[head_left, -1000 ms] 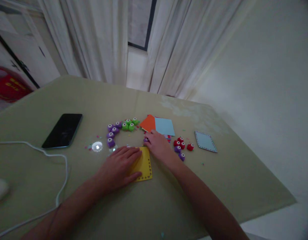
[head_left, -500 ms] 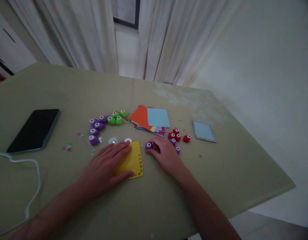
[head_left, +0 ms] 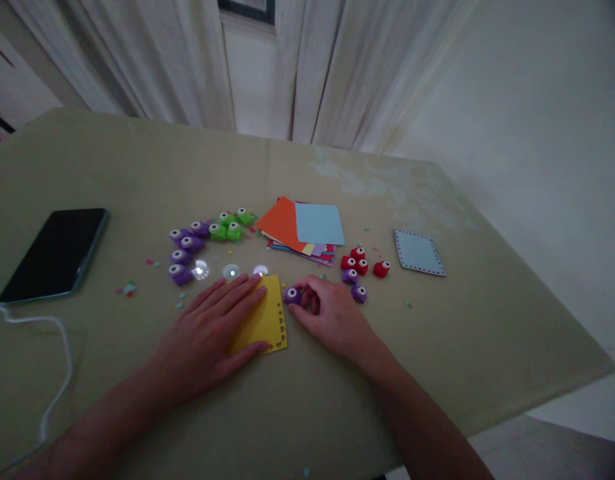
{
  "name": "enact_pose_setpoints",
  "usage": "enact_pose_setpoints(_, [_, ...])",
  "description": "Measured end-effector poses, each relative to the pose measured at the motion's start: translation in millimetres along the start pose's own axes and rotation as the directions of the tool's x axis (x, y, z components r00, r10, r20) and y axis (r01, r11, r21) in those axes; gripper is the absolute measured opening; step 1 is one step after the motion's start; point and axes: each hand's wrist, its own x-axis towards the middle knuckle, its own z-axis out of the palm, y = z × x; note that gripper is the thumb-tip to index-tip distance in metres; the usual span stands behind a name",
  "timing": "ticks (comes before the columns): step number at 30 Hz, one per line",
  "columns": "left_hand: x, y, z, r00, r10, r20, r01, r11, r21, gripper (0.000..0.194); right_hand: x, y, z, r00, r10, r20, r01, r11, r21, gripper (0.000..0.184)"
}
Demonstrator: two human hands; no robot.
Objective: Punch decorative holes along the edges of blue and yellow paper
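My left hand (head_left: pixel 214 323) lies flat with its fingers spread over a yellow paper card (head_left: pixel 270 320), whose right and lower edges carry a row of small punched holes. Between thumb and fingers of my right hand (head_left: pixel 334 313) is a small purple craft punch (head_left: pixel 292 295), beside the card's upper right corner. Whether the punch touches the card's edge I cannot tell. Just beyond the left fingertips are small clear discs (head_left: pixel 231 271). Two more purple punches (head_left: pixel 358 293) stand right of my right hand, near several red punches (head_left: pixel 362 266).
Purple punches (head_left: pixel 180 274) and green punches (head_left: pixel 218 231) cluster at left centre. Behind the card lies a stack of coloured paper (head_left: pixel 320 223). A light blue card with punched edges (head_left: pixel 420 252) is at right. A tablet (head_left: pixel 54 253) and white cable (head_left: pixel 62 373) lie left. Paper bits are scattered about.
My right hand and its purple punch have shifted slightly left, closer to the yellow card's upper right corner. My left hand stays on the card. The camera view has tilted down a little.
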Motion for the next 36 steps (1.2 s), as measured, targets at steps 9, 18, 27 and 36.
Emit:
enact_pose_setpoints(9, [1.8,8.0,-9.2,0.999,-0.046,0.009,0.046,0.998,-0.041,0.079,-2.1,-1.7,1.1,0.999,-0.025,0.025,0.024,0.999,0.040,0.019])
enact_pose_setpoints(18, [2.2,8.0,-6.7,0.991,-0.130,0.028,0.131,0.988,-0.076,0.071,-3.5,-0.8,3.5,0.999,-0.041,0.031,0.038,0.995,0.090,0.015])
enact_pose_setpoints(27, [2.9,8.0,-7.3,0.990,-0.137,0.022,0.138,0.986,-0.097,0.071,-2.8,-2.4,4.2,0.998,-0.049,0.034,0.045,0.995,0.092,0.015])
enact_pose_setpoints(36, [2.6,7.2,-6.2,0.991,-0.130,0.018,0.131,0.988,-0.087,0.070,-3.5,-1.3,5.1,0.998,-0.056,0.036,0.050,0.989,0.140,0.015])
